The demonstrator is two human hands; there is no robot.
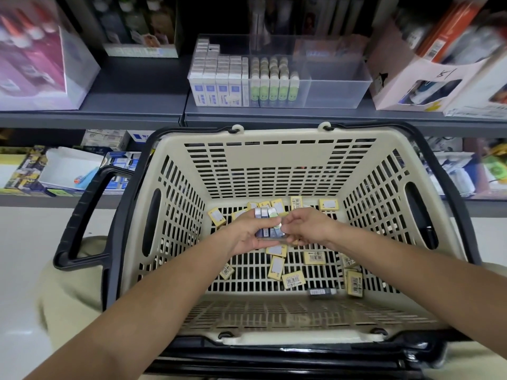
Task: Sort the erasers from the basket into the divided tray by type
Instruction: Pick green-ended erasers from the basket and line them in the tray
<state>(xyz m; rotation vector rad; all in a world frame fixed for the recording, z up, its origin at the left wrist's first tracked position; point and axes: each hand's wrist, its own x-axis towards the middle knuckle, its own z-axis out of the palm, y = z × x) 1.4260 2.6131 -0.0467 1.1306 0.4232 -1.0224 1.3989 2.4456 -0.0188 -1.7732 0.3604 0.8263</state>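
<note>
Left hand [247, 237] grips blue-sleeved erasers [261, 213]; right hand [310, 226] pinches the green-sleeved eraser [273, 214].

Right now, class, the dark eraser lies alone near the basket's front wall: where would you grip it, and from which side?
From straight above, since the basket walls block any sideways reach. Pinch the dark eraser across its two long edges at mid-length: it lies flat, long axis running left to right.

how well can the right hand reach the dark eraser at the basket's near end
Probably yes: the dark eraser lies uncovered on the basket floor, by the right forearm. The right hand must only release the held erasers.
</note>
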